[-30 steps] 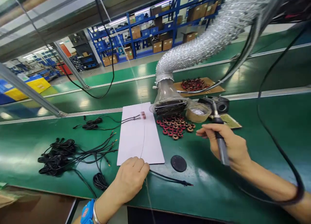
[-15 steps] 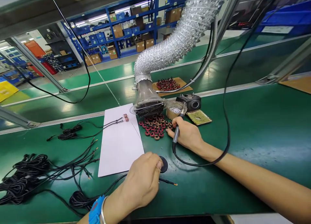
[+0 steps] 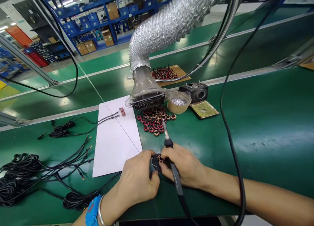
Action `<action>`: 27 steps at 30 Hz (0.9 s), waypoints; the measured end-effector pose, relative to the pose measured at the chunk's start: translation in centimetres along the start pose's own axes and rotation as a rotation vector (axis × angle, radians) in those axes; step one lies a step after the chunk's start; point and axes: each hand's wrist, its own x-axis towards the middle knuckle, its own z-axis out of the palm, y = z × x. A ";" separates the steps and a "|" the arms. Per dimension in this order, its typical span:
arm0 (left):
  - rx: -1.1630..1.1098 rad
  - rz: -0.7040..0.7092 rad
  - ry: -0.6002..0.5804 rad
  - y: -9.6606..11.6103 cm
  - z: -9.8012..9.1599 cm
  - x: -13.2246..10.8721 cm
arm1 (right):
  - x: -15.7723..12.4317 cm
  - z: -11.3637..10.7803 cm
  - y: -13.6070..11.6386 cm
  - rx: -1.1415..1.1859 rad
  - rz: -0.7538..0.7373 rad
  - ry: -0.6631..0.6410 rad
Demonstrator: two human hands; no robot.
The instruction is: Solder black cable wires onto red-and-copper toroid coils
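Note:
My right hand (image 3: 186,165) is closed around a soldering iron (image 3: 171,157), its tip pointing up toward a pile of small red and copper coils (image 3: 154,119). One such coil (image 3: 161,159) sits on a black round pad (image 3: 156,162) between my hands, under the right fingertips. My left hand (image 3: 137,180), with a blue wristband, has its fingers curled at the pad's left edge, pinching a thin wire that crosses the white sheet (image 3: 115,137). A coil with black leads (image 3: 122,112) lies on the sheet's top.
A silver fume duct (image 3: 159,33) ends in a clear hood (image 3: 147,95) behind the coils. Beside it stand a tub of solder wool (image 3: 178,102), a black stand (image 3: 196,90) and a yellow sponge (image 3: 204,109). Black cable bundles (image 3: 22,173) lie left on the green belt.
My right hand drew back from the coil pile with the iron and came to the black pad, where a coil now sits. My left hand closed in on the pad.

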 end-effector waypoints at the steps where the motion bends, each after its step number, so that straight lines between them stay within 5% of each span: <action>1: 0.001 0.008 0.004 0.0 0.3 -0.1 | -0.1 0.1 0.2 0.016 0.005 -0.010; 11: 0.002 -0.027 -0.030 0.1 0.5 0.1 | -0.5 -0.6 1.1 0.318 0.077 -0.202; 21: -0.029 -0.043 -0.081 -0.6 1.3 0.1 | -0.9 0.4 0.9 0.202 0.055 -0.112; 27: -0.020 -0.059 -0.078 -0.5 1.1 0.3 | -0.1 -0.3 1.3 0.366 0.095 -0.199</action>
